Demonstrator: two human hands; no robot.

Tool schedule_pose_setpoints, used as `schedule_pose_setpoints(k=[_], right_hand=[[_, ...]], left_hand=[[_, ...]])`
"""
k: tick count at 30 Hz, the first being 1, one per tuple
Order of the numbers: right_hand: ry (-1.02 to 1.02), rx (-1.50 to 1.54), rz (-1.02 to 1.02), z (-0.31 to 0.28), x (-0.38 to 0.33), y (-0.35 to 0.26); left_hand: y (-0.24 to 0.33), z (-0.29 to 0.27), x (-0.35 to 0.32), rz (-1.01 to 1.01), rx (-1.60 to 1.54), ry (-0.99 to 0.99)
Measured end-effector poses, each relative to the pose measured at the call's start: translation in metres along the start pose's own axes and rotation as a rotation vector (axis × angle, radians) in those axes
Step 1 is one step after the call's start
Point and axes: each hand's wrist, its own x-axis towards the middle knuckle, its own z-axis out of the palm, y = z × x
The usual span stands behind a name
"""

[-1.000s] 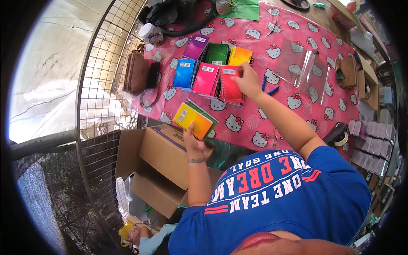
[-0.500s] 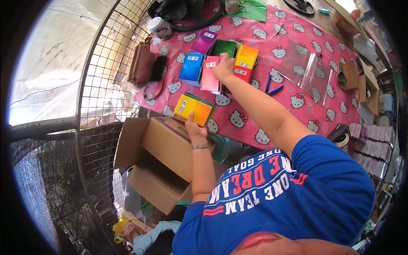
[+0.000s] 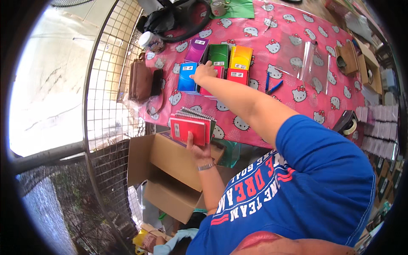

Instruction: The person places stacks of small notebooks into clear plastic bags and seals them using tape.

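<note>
Spiral notebooks, red on top, are resting as a stack in the left hand, which is gripping them at the table's near edge above an open cardboard box. Farther off, the right hand is pressing loosely curled fingers on coloured notebook piles lying across the pink tablecloth, a brown pouch sitting left.
</note>
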Motion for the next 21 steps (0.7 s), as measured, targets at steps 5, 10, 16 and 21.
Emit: schedule_pose_setpoints(k=[5,10,16,21], right_hand=[[0.459,0.155,0.167,0.009,0.041,0.014],[-0.293,1.015,-0.352,-0.040,-0.049,0.010],[-0.249,0.430,-0.596,-0.123,-0.121,0.167],[-0.476,0.704,-0.194,-0.182,-0.142,0.314]], left_hand=[[-0.014,0.014,-0.015,-0.057,0.090,-0.007],[-0.003,-0.015,-0.016,0.046,0.357,0.102],[-0.069,0.073,-0.023,-0.103,0.353,-0.343],[-0.165,0.107,-0.022,-0.624,0.650,-0.478]])
